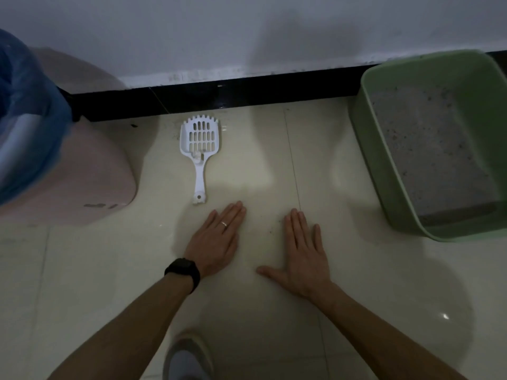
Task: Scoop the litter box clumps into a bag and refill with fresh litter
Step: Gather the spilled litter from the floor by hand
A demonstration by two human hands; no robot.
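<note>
Presently, head view: my left grip [216, 237] and right grip [301, 256] lie palm-down over the floor [109, 270], fingers straight, holding nothing. The white scoop [199, 144] lies flat just beyond the left grip, untouched. The green litter box [370, 133], holding grey litter [428, 149], stands at far right. The blue bag [24, 86], apparently lining a pink bin [90, 165], stands at far left.

Risk: box and bag are well apart, so each loaded scoop must cross open floor, and a tilt or the slotted blade could shed litter. Dim light may hide small clumps.

Count: two grips, one scoop, one box, one bag, one bin. No fresh litter supply in view.
</note>
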